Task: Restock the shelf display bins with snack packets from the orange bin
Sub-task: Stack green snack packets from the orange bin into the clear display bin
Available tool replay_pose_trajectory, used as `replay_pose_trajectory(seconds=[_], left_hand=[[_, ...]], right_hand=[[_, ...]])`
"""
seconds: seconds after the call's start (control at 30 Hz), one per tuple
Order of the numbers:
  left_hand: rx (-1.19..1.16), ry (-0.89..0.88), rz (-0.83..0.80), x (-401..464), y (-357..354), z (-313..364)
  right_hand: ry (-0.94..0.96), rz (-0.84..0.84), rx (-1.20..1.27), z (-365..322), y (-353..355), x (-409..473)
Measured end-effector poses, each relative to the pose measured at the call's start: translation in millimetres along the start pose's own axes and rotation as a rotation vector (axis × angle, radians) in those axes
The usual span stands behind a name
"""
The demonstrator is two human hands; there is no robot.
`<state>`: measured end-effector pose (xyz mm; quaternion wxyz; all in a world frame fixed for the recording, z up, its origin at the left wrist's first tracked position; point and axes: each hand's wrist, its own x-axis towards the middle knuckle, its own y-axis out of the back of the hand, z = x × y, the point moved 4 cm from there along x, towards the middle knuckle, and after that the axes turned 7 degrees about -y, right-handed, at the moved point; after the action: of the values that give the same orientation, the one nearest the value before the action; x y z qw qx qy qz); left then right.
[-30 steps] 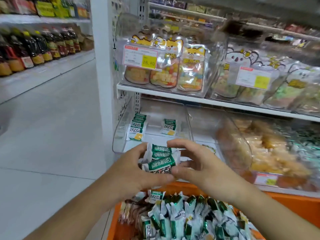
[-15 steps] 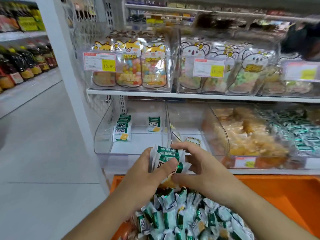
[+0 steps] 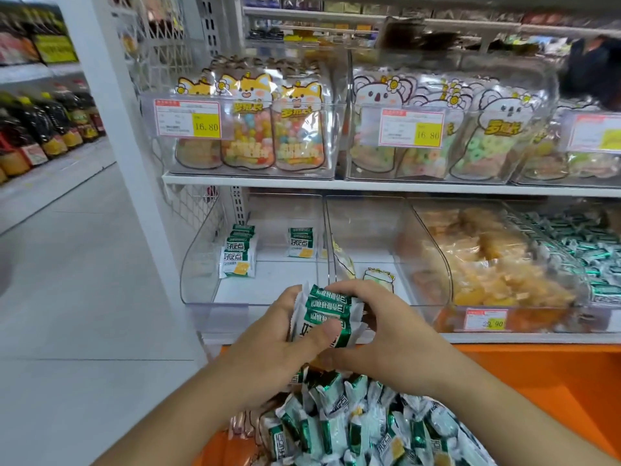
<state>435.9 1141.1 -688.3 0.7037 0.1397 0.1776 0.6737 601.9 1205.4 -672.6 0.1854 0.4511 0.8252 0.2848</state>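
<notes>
My left hand (image 3: 268, 348) and right hand (image 3: 379, 334) grip a stack of snack packets (image 3: 327, 316), hiding its lower edge, just near the clear bin (image 3: 201, 264), above the orange bin (image 3: 554, 391).

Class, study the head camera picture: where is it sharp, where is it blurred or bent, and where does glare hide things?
Head view: the stack of green packets held by the left hand and right hand is fairly sharp; the bottles at the left edge are soft; wide-angle distortion tilts the white shelf post; reflections haze the clear bin fronts on the upper shelf.
</notes>
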Motion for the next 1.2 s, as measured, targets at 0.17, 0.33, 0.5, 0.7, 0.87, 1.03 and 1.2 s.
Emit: replay_pose_trajectory(seconds=[0.17,0.33,0.5,0.7,0.87,1.03,1.2], left_hand=[[0.144,-0.051,0.000,13,42,-19],[0.206,-0.080,0.215,36,83,-43],[0.458,-0.091,0.307,30,110,-76],[0.626,-0.111,0.132,19,106,-106],[0.695,-0.173,0.116,16,100,-113],[0.678,-0.215,0.151,14,102,-118],[0.692,-0.236,0.139,16,101,-122]], right_hand=[[0.018,-0.011,-0.063,-8,-11,24],[0.002,-0.043,-0.108,-35,-29,89],[-0.154,-0.052,-0.018,-27,-66,174],[-0.284,0.069,-0.001,17,-112,243],[-0.341,0.154,0.003,39,-116,257],[-0.284,0.212,-0.151,40,-117,264],[-0.342,0.282,-0.204,39,-109,258]])
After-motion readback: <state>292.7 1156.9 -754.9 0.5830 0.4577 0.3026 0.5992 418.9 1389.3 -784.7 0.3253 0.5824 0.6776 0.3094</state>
